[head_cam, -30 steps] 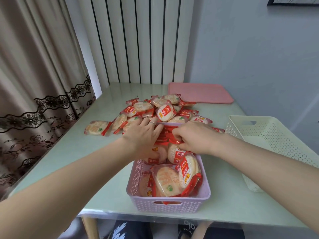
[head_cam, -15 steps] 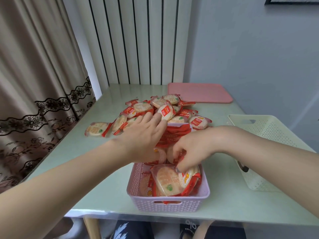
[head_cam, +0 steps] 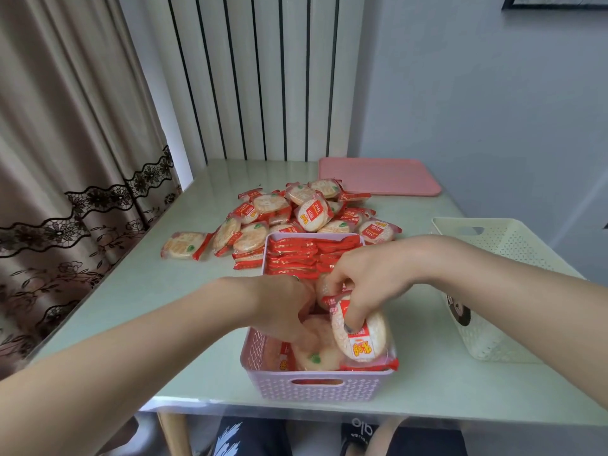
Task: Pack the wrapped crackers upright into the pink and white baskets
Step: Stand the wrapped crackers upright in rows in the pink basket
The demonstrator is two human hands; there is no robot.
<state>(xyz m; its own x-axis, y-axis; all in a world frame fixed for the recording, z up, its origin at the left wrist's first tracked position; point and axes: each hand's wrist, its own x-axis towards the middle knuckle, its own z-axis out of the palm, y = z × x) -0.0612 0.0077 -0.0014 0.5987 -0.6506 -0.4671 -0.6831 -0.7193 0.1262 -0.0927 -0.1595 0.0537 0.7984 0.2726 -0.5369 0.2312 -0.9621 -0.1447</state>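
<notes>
Pink basket (head_cam: 316,388) at surface's near edge: far half packed upright. Right hand (head_cam: 368,284) pinches cracker pack (head_cam: 360,337); left hand (head_cam: 283,311) curled into basket, grasp hidden. Loose pile (head_cam: 279,212) remains mid-surface; white basket (head_cam: 500,245), right edge, looks unfilled.

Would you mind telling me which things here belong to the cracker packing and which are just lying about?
Part of the job:
- pink basket
- white basket
- loose cracker pile
- packed upright row
- cracker packet gripped by right hand
- left hand

Just lying about:
- pink tray
- curtain
</notes>
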